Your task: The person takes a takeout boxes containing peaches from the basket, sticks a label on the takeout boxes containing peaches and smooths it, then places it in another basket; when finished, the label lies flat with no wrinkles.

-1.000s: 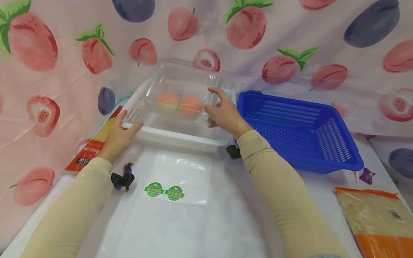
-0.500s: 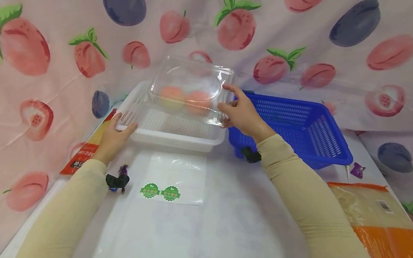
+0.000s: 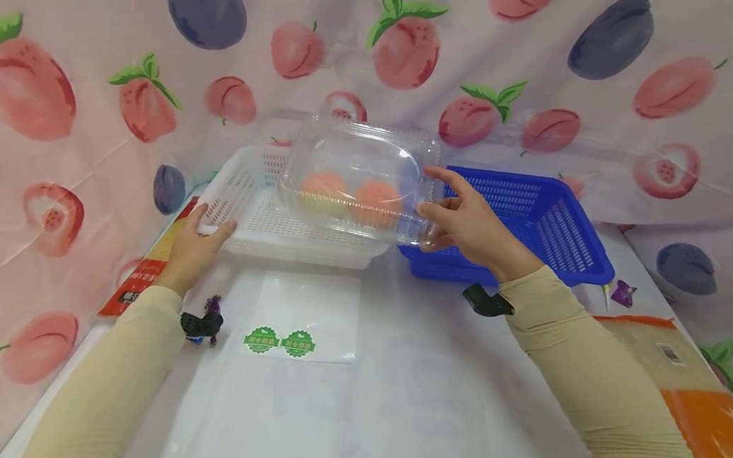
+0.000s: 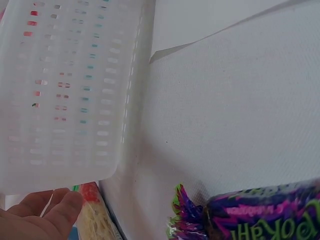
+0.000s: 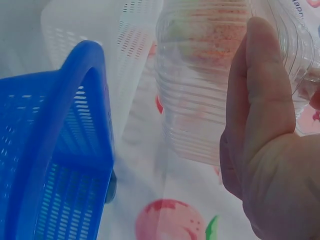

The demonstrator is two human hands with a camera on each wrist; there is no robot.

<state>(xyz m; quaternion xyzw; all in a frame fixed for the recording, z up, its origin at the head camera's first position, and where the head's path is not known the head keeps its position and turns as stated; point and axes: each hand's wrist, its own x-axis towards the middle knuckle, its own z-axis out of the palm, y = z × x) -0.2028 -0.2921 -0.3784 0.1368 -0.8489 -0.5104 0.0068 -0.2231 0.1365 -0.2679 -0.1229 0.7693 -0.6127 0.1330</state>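
Observation:
My right hand (image 3: 469,218) grips the right end of a clear plastic clamshell box (image 3: 359,157), its thumb on the near side. Two round red-and-yellow fruits (image 3: 377,203) show through the box. It hangs tilted over the right part of a white slotted basket (image 3: 304,249) and overlaps the blue basket's edge in the head view. In the right wrist view the ribbed box wall (image 5: 192,120) lies beside the fingers. My left hand (image 3: 189,252) holds the white basket at its front left corner, thumb and forefinger at the rim.
A blue slotted basket (image 3: 583,276) stands right of the white one. A clear bag with two green stickers (image 3: 297,343) lies in front. Wrapped candies (image 4: 265,215) lie at left and right (image 3: 624,293). A red-and-yellow packet (image 3: 146,277) and an orange packet (image 3: 704,416) lie at the sides.
My right hand has carried the box with the fruits to the right, out of the white basket's middle toward the blue basket. The left hand stays at the basket's corner.

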